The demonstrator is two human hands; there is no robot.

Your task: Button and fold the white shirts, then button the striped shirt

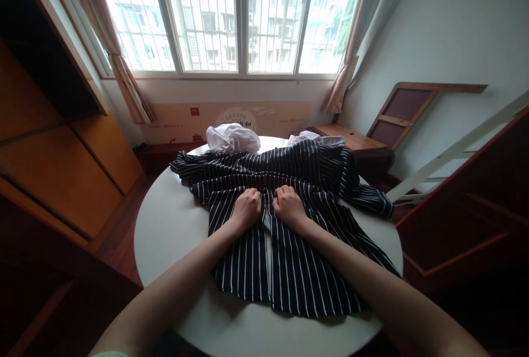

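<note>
A black garment with white stripes [306, 269], long-sleeved, lies spread on a round white table [165, 241]. Its lower part falls in two panels toward me, with a narrow gap between them. My left hand [248, 206] is closed on the cloth left of the gap, near the garment's middle. Just right of the gap, my right hand [288, 205] grips the fabric with curled fingers. The cloth inside both fists is hidden. One sleeve [367, 198] reaches past the table's right side, and the upper part is bunched beyond my hands.
White crumpled cloth [232, 138] sits at the table's far edge, with a second pale cloth [316, 139] to its right. Behind stand a cardboard panel [173, 120] and a window. Wooden cabinets [61, 175] are at left; a wooden bench [351, 139] and white ladder [450, 147] at right.
</note>
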